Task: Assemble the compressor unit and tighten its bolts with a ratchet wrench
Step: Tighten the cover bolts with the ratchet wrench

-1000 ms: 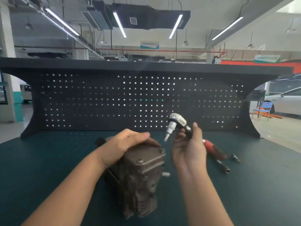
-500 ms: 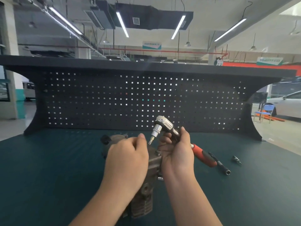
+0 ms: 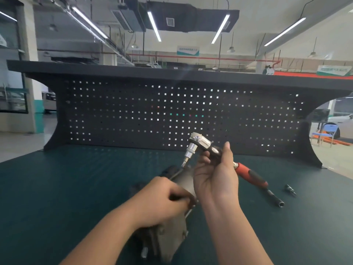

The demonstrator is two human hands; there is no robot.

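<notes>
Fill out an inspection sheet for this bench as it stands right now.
Surface: dark green bench mat, pegboard back panel behind it.
Job's things: compressor unit on the mat; ratchet wrench raised, its bit pointing down at the unit's far end.
Clutter: socket extension and a small loose bit on the mat to the right.
Grippers: left hand grips the compressor unit; right hand holds the wrench just below its head.
Cables: nothing seen.
Surroundings: workshop hall, ceiling strip lights, blue chair and a parked car at right.
</notes>
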